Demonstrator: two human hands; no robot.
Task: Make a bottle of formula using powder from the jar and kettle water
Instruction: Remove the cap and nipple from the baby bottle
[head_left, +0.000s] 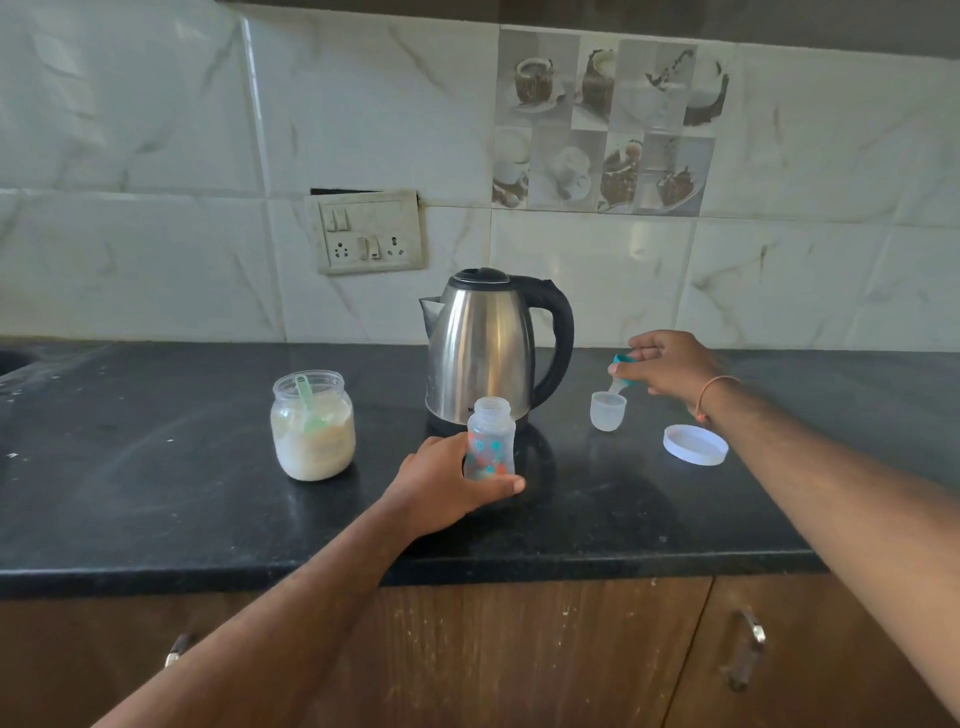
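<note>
My left hand (447, 486) grips a clear baby bottle (491, 439) with coloured prints, upright and uncapped on the black counter in front of the steel kettle (485, 348). My right hand (670, 364) holds the bottle's teat with its teal ring (623, 371), tipped down over a clear cap (608, 411) standing open end up. To the left stands the open powder jar (313, 426), about two thirds full, with a green scoop (309, 402) stuck in the powder.
A round white jar lid (696, 444) lies flat on the counter (156, 493) to the right of the cap. A switch-and-socket plate (370, 233) is on the tiled wall behind. Wooden cabinet doors with metal handles (748, 654) sit below the counter edge.
</note>
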